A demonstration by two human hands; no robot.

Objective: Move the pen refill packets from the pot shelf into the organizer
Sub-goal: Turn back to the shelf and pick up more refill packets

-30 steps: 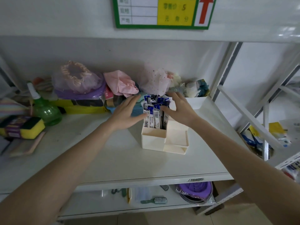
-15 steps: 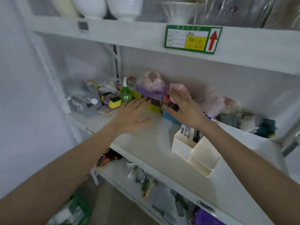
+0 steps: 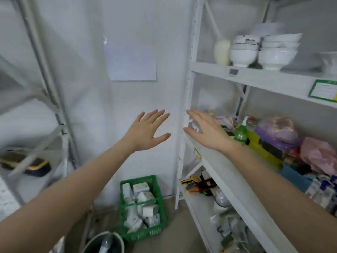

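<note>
Your left hand [image 3: 148,131] is hanging in the air before the white wall [image 3: 127,99], fingers spread and holding nothing. Below it, a green crate [image 3: 143,207] is sitting on the floor. Your right hand [image 3: 206,131] is hovering flat and empty over the shelf's [image 3: 224,168] left corner. The packets [image 3: 322,193] are showing blurred at the shelf's right edge.

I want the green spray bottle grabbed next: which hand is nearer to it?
Right. The right hand hovers just left of the green spray bottle; the left hand is farther left, before the wall.
</note>
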